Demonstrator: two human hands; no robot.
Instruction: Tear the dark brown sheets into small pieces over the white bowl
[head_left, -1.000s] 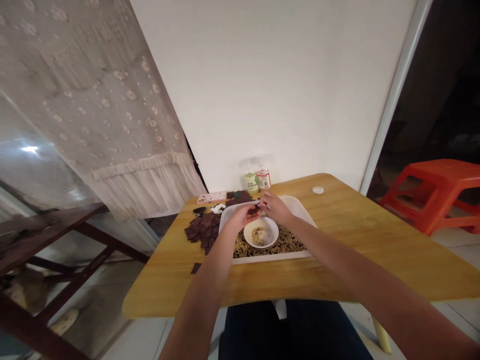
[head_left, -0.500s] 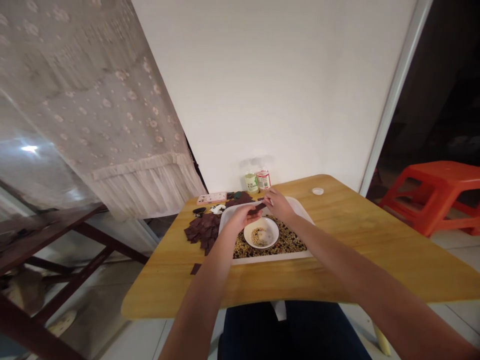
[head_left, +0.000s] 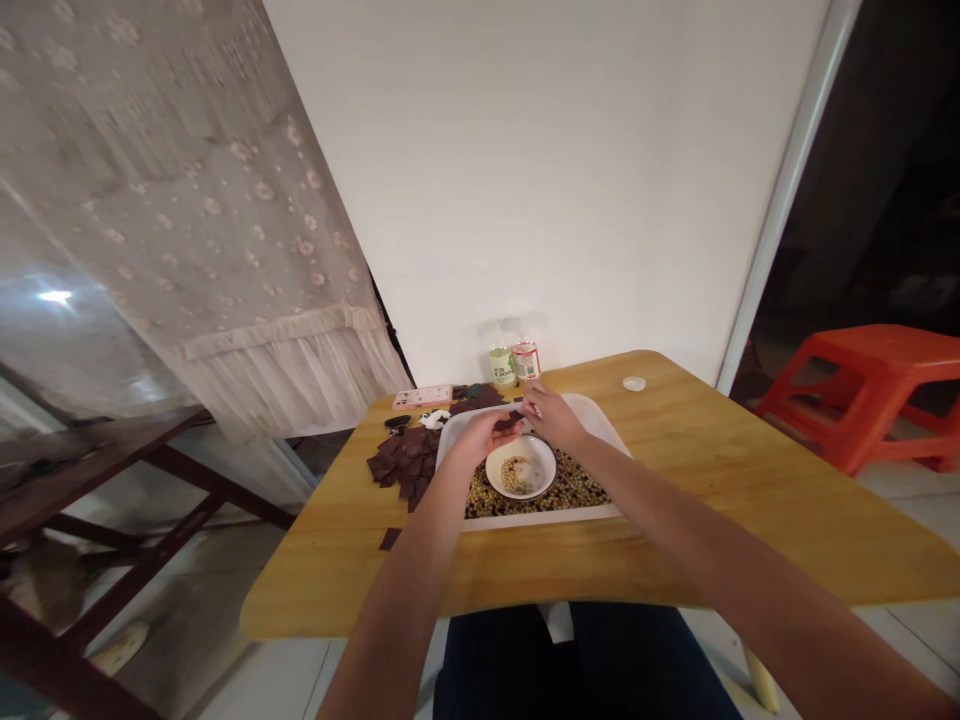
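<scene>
Now, left hand (head_left: 486,433) and right hand (head_left: 553,418) — fingers closed — pinch a thin, dark square (head_left: 508,423).

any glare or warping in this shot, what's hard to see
In the head view, a bright glare spot sits left beside the lace curtain, the wide lens bends the wooden table out of shape, and the doorway at right falls into deep shadow.

You are facing a white wall (head_left: 540,170), with a lace curtain (head_left: 187,220) hanging at left above a dark wooden frame (head_left: 112,490); at right, a red plastic stool (head_left: 862,400) is standing on pale floor tiles (head_left: 907,510) beside a dark opening (head_left: 847,200).
</scene>
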